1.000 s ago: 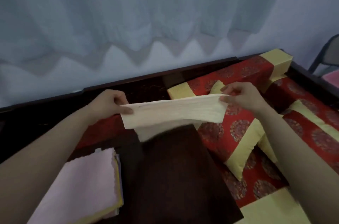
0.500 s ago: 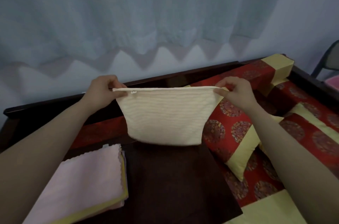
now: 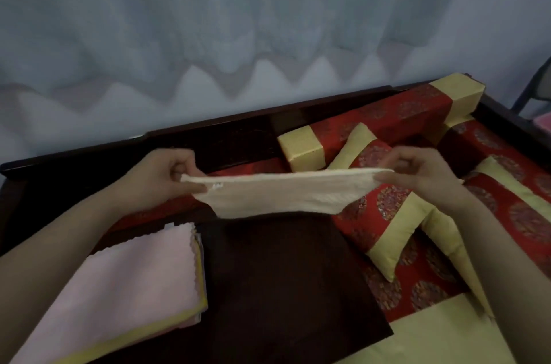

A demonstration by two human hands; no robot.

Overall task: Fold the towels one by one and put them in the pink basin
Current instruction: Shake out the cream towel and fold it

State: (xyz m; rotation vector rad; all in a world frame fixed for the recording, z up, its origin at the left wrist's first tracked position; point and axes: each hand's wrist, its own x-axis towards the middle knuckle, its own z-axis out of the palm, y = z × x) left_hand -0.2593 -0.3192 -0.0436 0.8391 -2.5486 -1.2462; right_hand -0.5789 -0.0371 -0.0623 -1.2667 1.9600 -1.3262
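Both hands, left (image 3: 161,175) and right (image 3: 417,172), pinch the corners of a cream ribbed cloth towel (image 3: 283,193), stretched above the dark wooden desk (image 3: 283,283); a small tag at its left edge is unreadable. Near left lies a pink scallop-edged towel stack (image 3: 119,289).

This looks like a room in a home, a sitting room or bedroom rather than any workplace. A dark wooden bench (image 3: 193,140) with a raised back rail is laid with red-and-gold brocade seat pads, a bolster (image 3: 381,119) and loose pillows (image 3: 396,232) of the same cloth, and a sheer white curtain (image 3: 238,20) with a scalloped hem hangs down the pale wall (image 3: 507,5) behind it. A dark wooden tabletop (image 3: 283,274) fills the foreground with a pile of towels (image 3: 119,283) at its left edge, and part of a chair (image 3: 542,92) shows at the far right.
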